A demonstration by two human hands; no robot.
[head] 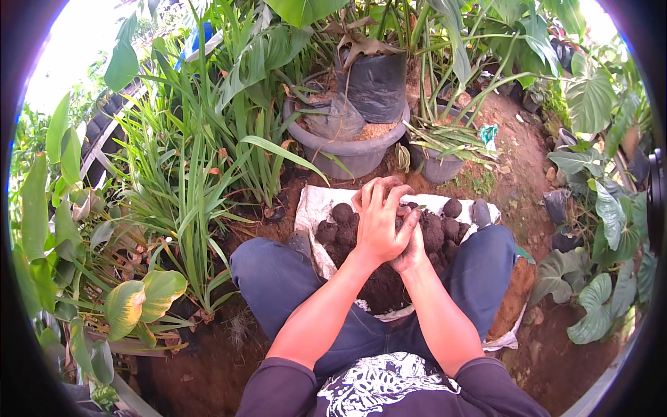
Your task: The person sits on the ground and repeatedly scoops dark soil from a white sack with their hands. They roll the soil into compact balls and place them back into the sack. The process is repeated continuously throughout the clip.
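My left hand (pixel 379 227) is cupped over my right hand (pixel 411 249), and soil stains the fingers of both. Between the palms sits a lump of dark soil (pixel 399 223), mostly hidden by my fingers. A small bit of green (pixel 420 207) shows just beyond the fingertips. Below and around the hands, a heap of loose dark soil (pixel 383 286) lies on a white sack (pixel 312 200). Several rounded soil balls (pixel 342 213) rest at the far side of the sack, to the left and right of my hands.
My bent legs (pixel 276 281) flank the sack. Beyond it stand a wide plastic pot (pixel 344 156) bearing a black grow bag (pixel 372 81), and a smaller pot (pixel 437 164) with cut leaves across it. Long-leaved plants (pixel 193 208) crowd the left; broad-leaved plants (pixel 599 313) line the right.
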